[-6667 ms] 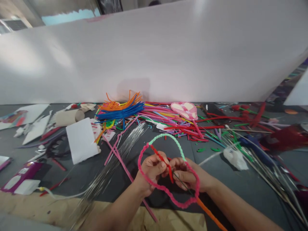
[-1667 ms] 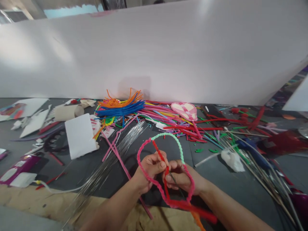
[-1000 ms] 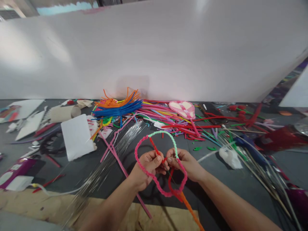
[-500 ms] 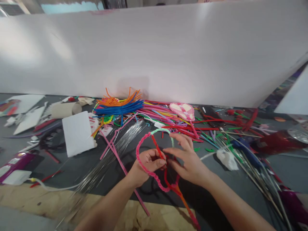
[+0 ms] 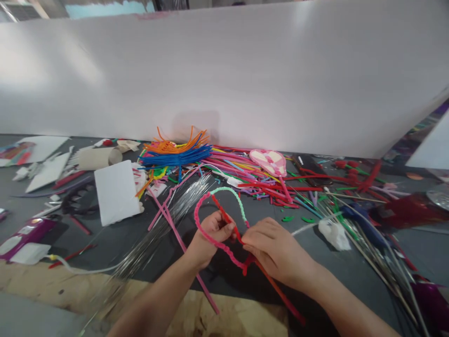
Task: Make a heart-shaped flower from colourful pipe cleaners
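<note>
My left hand (image 5: 210, 238) pinches a red pipe cleaner (image 5: 225, 214) between thumb and fingers. Closed as well, my right hand (image 5: 278, 252) grips the same red pipe cleaner a little further along, just right of the left fingertips. A twisted ring of pipe cleaner (image 5: 197, 217), pink on the left and mint green along the top, surrounds my left hand. Its right side passes behind my right fingers, which hide part of it. Below the right hand a red-orange pipe cleaner tail (image 5: 280, 295) slants down to the right.
Behind the hands lie blue pipe cleaners (image 5: 178, 158), orange ones (image 5: 175, 146) and a pink heart (image 5: 268, 162). Thin metal wires (image 5: 150, 238) and a white card (image 5: 117, 193) lie left. Rightward are cotton (image 5: 334, 235) and a blue glue gun (image 5: 363, 222). A white panel (image 5: 224, 75) stands across the back.
My right hand's spread fingers have closed on the red pipe cleaner. The ring has tilted and shifted slightly left, and the red-orange tail has swung to the right.
</note>
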Available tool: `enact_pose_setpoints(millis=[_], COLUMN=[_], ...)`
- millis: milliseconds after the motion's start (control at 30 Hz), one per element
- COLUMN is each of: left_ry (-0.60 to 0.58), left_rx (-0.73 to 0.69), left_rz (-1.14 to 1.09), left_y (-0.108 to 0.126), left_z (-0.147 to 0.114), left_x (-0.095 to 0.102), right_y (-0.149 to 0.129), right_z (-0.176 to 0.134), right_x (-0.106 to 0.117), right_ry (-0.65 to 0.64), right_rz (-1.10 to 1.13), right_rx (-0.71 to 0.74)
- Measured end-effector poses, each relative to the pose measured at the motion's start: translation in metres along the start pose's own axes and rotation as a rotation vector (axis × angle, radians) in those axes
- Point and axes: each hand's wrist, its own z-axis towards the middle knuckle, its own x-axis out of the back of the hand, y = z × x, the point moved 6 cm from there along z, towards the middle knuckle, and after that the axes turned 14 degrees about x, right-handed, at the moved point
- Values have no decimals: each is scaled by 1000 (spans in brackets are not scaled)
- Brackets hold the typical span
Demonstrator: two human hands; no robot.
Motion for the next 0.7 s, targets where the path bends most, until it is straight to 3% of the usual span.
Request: enact_pose_setpoints(millis=[167,333,500,600,700], left_ry=[27,23,-45,-54,-81], left_rx=[21,35,30,6,-17], left_rz=[-61,-56,-33,-15,-29], left_y=[-3,-7,-1,4,8], left_z=[0,3,2,1,0], left_x=[3,2,-1,1,2], right_y=[-14,-15,-13,-3,32], right_z=[1,0,-1,-1,-13], right_x=[-12,-22,-22,-11,4], right_ry=[-158,-204,-168,-54,297], right_rz=[-327,-380,-345,-104,363], right_rx=[154,125,88,24,-301])
